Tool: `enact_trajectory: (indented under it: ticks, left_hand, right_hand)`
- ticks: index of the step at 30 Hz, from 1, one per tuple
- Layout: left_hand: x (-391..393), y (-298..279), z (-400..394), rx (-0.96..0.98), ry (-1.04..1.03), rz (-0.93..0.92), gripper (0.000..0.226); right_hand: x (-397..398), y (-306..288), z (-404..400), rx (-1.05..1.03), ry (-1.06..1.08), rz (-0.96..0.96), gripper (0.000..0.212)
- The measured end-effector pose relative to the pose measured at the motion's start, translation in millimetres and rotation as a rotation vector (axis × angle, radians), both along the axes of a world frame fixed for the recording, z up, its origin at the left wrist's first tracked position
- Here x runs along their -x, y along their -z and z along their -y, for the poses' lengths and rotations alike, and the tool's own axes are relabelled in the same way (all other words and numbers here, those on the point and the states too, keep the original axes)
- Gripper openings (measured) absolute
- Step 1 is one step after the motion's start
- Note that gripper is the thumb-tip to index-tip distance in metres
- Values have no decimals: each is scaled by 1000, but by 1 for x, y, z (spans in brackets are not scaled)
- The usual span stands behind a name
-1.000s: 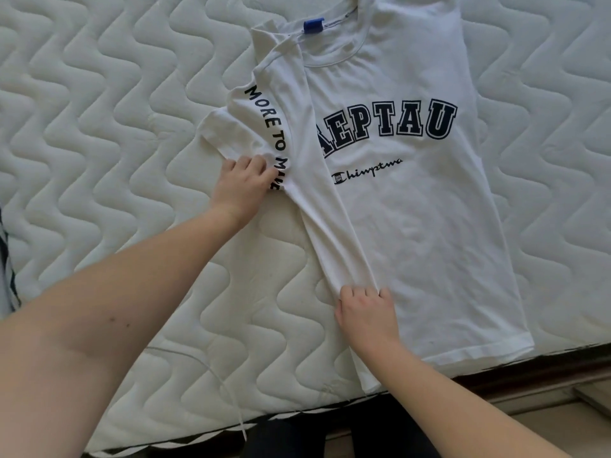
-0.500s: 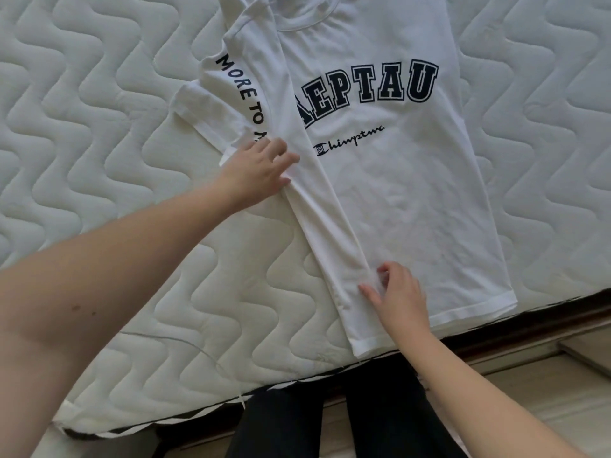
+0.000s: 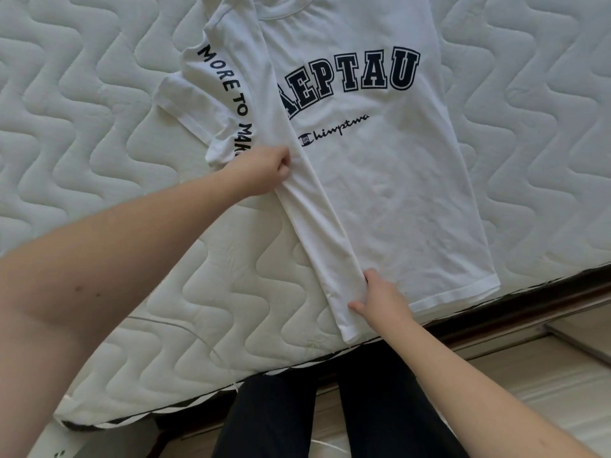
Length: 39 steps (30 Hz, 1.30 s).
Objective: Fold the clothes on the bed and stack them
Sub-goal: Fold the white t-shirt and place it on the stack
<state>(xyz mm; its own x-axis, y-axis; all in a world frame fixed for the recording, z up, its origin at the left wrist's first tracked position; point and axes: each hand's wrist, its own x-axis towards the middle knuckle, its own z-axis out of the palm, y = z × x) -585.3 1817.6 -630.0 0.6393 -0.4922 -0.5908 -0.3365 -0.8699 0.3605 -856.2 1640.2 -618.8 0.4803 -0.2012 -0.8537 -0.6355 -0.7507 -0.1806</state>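
Your white T-shirt point(image 3: 380, 193) lies front up on the quilted mattress point(image 3: 99, 127) of the bed, its hem at the near edge and its collar at the top of the view. Its left side is folded inward as a long strip, with the sleeve point(image 3: 205, 104) and the lettering "MORE TO MAK" showing on the turned-over part. Your left hand point(image 3: 264, 171) is clenched on the folded edge just under that sleeve, fingers curled round the cloth. Your right hand point(image 3: 380, 300) pinches the same folded strip near the hem, thumb on one side and fingers on the other. Your dark trousers point(image 3: 330, 408) show below the mattress edge.
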Motion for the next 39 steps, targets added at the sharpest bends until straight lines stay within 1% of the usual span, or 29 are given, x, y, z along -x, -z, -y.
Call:
enact_trajectory:
  ticks: [2,3,5,7,9,10,12,15,19,22,25,28,32,36,39]
  left_hand:
    - [4,-6,9,15,-113,-4,21]
    - [6,-8,15,23,-150,-23,27]
    - [7,-10,28,4,-202,-58,41]
    - [2,-13,41,-58,-243,-40,58]
    - [-2,-14,54,-133,-273,-14,67]
    - [-1,-15,59,-161,-289,-28,66]
    - [4,-16,69,-187,-346,-105,56]
    - [15,-21,75,-207,-415,-194,39]
    - [28,-28,73,-219,-454,-227,29]
    - [33,-33,67,-162,-583,-239,26]
    - [39,-38,51,-35,-734,-283,25]
    - [49,-35,29,123,-774,-250,25]
    - [57,-24,-4,213,-836,-247,34]
    - [64,-17,-22,375,-1104,-437,26]
    - [70,-10,-29,460,-1287,-552,23]
  right_hand:
    - [4,-1,-1,-17,33,-41,56]
    - [6,-1,-1,-16,16,-66,58]
    - [9,-3,-2,-12,-31,-98,51]
    - [13,-6,-3,-54,-12,-22,38]
    - [19,-11,-7,-125,31,120,27]
    - [22,-14,-10,-147,45,176,26]
    - [29,-19,-16,-167,50,234,35]
    - [38,-26,-27,-191,15,250,55]
    - [41,-33,-42,-195,-28,286,67]
    - [41,-37,-57,-164,-124,298,70]
    - [43,-36,-74,-134,-268,290,72]
    - [44,-31,-90,-125,-324,276,75]
    - [47,-21,-108,-161,-368,295,78]
    - [50,-11,-117,-150,-413,288,79]
    - [48,-3,-118,-142,-413,265,80]
